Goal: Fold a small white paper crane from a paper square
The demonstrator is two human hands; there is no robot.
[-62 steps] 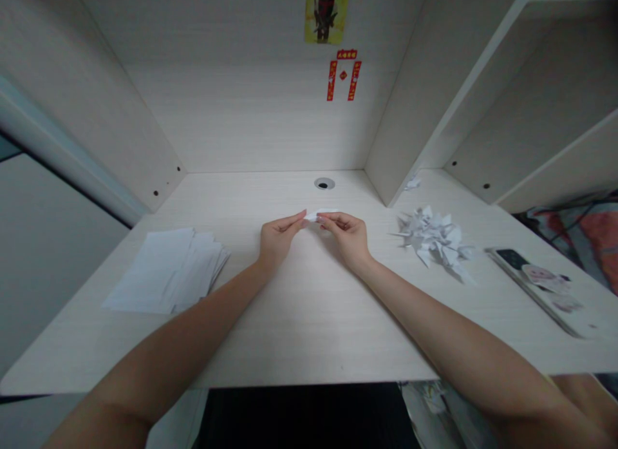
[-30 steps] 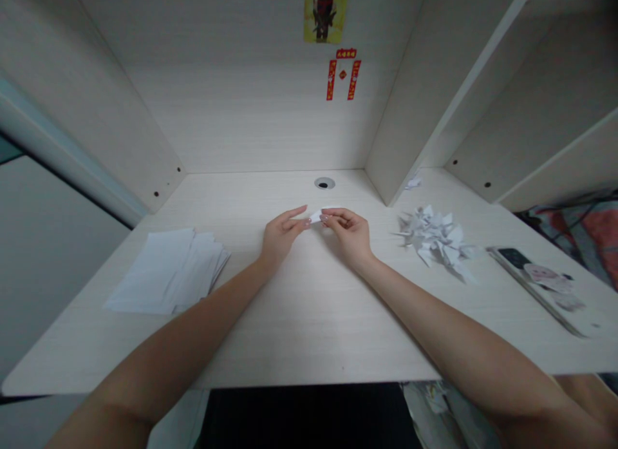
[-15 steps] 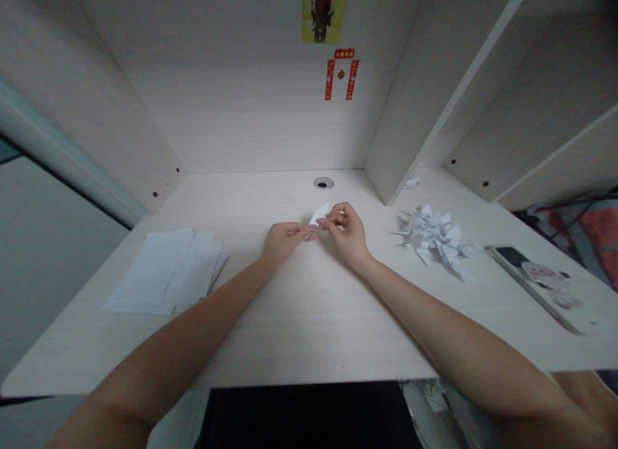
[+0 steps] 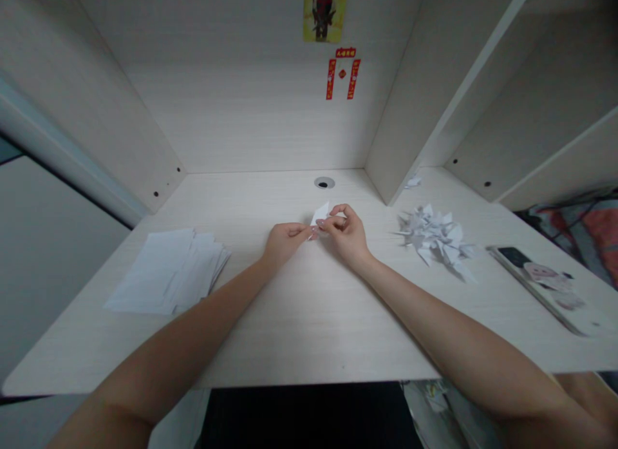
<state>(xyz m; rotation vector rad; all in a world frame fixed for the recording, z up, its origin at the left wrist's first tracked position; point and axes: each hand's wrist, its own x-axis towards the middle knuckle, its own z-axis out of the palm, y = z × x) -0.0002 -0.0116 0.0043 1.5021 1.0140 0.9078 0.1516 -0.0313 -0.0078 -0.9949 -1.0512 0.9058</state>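
My fingertips (image 4: 316, 229) pinch a small folded piece of white paper (image 4: 320, 213). Both hands have it. My left hand (image 4: 284, 240) is curled up and its fingers press the lower end of the paper. My right hand (image 4: 346, 233) holds the other side, with thumb and first finger closed tight on it. The paper's pointy tip sticks up above my fingers. It is held a little over the middle of the desk (image 4: 299, 307), toward the back. My hands meet there, and their heels sit low by the desk top.

Behind my hands there is a round hole (image 4: 324, 182) in the desk, near the back wall.

To my right, near my right hand but not touching it, is a pile of little folded paper shapes (image 4: 434, 239). Past that pile lies a phone (image 4: 543, 283) with a picture on its case, close to the right edge.

To my left, well apart from my hands, lies a stack of flat white sheets (image 4: 168, 270).

On the back wall hang a yellow sticker (image 4: 325, 11) and some small red decorations (image 4: 342, 72).
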